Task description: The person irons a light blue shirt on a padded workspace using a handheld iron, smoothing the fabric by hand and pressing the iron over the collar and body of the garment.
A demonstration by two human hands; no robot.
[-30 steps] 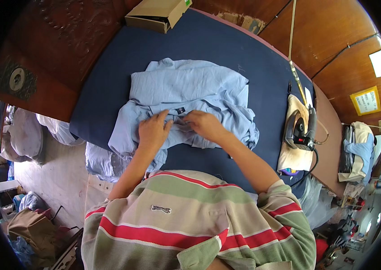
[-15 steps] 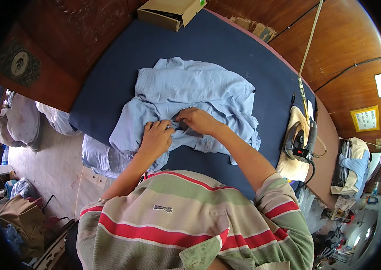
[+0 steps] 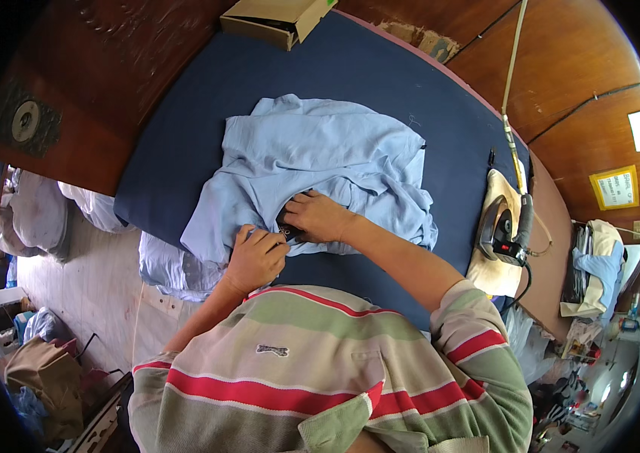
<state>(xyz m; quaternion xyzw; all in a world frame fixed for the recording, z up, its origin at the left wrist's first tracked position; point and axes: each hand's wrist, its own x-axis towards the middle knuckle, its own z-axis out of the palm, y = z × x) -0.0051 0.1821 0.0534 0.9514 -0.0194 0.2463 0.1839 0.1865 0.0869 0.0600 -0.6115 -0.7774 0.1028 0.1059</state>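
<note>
A light blue shirt [image 3: 297, 143] lies rumpled on the dark blue table cover [image 3: 184, 128] in front of me. At its near edge, my left hand [image 3: 256, 258] has its fingers curled onto the cloth. Just to the right, my right hand [image 3: 321, 217] is closed on the shirt, its fingertips bent down into the fabric. Between the two hands a black label [image 3: 286, 229] with light printing shows on the shirt. My fingertips partly cover that label and the cloth beneath.
To the right, a steam iron [image 3: 502, 234] rests on a cream pad [image 3: 482, 266], its hose [image 3: 515, 75] running upward. A cardboard box [image 3: 274, 19] sits at the far edge. Folded pale clothing [image 3: 172, 266] lies by the near left edge; plastic-wrapped bundles [image 3: 40, 208] stand farther left.
Both hands have shifted nearer to me, pulling the shirt's near edge. The black label has come into view between them, and the near part of the shirt has drawn together.
</note>
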